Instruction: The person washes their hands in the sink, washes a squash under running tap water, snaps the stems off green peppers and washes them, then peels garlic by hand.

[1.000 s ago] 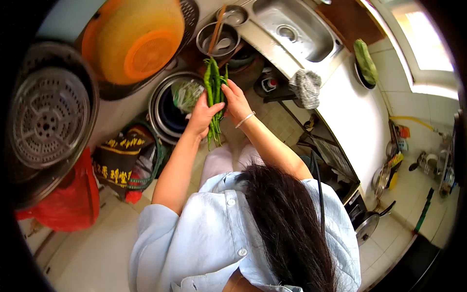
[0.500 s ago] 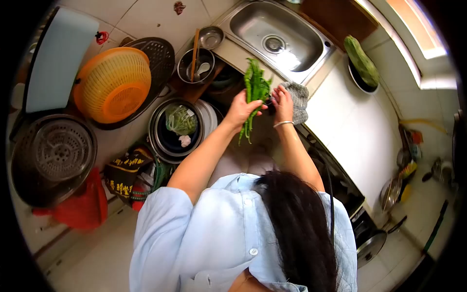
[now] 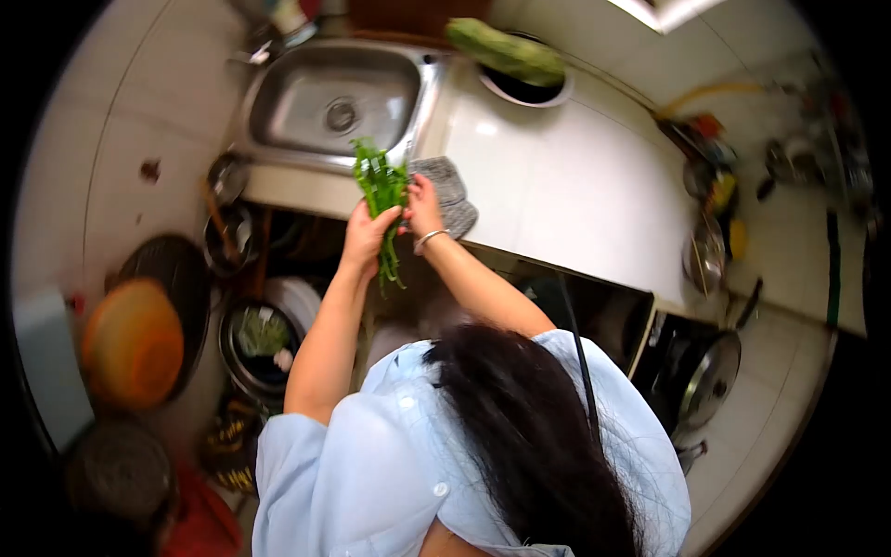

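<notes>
2 hands (image 3: 362,239), 1 bracelet (image 3: 431,240). 1 bunch of green peppers (image 3: 374,190); indiv. qty n/a, overlapping + blurred. 1 sink (image 3: 295,104) w/ 1 drain (image 3: 342,115). 1 gourd (image 3: 506,54), 1 gray cloth (image 3: 453,197). Bowls (image 3: 527,99): approx. 3, incl. 2 small metal. 1 orange basket (image 3: 133,343), 1 bag of greens (image 3: 260,331). 1 red bag (image 3: 201,513), 1 blk bag w/ yellow lettering (image 3: 223,452). 1 pot lid (image 3: 715,379), RH side. Shirt buttons (image 3: 441,489): min. 2. Utensils (image 3: 775,160) far right: too blurred, no qty.

Head-worn wide view, looking forward and down, near the hands (image 3: 363,239)
</notes>
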Action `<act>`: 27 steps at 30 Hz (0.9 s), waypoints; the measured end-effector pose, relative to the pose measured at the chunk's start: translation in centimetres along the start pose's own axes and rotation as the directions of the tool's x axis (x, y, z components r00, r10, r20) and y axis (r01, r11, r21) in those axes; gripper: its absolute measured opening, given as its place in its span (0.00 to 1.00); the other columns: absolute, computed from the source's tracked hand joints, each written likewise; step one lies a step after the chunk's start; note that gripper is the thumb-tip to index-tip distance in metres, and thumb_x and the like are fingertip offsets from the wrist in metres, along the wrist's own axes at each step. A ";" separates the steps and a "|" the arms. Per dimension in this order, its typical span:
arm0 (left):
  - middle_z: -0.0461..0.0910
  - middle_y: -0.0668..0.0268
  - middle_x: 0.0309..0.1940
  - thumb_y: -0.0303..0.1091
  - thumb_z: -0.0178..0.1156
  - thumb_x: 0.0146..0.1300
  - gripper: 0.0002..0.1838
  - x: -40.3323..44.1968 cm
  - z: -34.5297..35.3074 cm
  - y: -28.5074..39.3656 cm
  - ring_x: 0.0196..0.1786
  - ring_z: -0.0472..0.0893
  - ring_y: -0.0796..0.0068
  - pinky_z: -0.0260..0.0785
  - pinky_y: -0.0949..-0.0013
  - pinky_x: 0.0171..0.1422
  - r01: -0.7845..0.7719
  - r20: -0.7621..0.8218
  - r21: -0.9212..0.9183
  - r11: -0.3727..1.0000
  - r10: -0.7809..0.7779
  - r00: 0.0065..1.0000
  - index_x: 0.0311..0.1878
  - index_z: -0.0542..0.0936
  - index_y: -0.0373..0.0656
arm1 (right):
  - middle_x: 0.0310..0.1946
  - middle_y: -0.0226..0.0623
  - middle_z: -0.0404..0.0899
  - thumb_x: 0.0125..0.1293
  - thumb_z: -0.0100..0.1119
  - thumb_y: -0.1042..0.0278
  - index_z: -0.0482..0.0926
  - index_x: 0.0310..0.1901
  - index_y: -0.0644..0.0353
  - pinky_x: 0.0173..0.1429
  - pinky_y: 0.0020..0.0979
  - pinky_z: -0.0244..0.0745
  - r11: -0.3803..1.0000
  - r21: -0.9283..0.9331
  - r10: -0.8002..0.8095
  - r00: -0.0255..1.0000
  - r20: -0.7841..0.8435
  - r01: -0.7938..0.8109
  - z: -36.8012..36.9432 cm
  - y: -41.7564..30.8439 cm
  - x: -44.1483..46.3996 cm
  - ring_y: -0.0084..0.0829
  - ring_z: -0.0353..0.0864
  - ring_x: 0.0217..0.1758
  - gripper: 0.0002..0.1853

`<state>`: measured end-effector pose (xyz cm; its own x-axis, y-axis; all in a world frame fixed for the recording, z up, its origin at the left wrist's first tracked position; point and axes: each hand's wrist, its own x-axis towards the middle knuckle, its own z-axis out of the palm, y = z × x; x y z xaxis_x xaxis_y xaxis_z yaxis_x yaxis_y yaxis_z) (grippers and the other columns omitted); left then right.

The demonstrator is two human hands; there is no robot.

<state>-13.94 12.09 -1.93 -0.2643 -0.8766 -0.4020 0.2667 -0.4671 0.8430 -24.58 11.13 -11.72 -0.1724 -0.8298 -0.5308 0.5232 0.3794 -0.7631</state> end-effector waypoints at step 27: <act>0.79 0.65 0.41 0.26 0.56 0.61 0.14 12.2 7.4 -3.5 0.41 0.78 0.78 0.72 0.73 0.43 0.334 0.272 0.264 0.905 -0.402 0.874 0.51 0.74 0.37 | 0.43 0.35 0.77 0.66 0.49 0.71 0.72 0.48 0.64 0.48 0.30 0.73 0.935 0.328 -0.095 0.987 -0.127 0.133 -9.9 -7.3 3.2 0.28 0.77 0.45 0.11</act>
<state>-24.95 3.88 -7.11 -0.5903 -0.5473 -0.5933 -0.0913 -0.6850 0.7228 -37.18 9.79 -11.52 -0.3261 -0.8035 -0.4981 0.7403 0.1106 -0.6632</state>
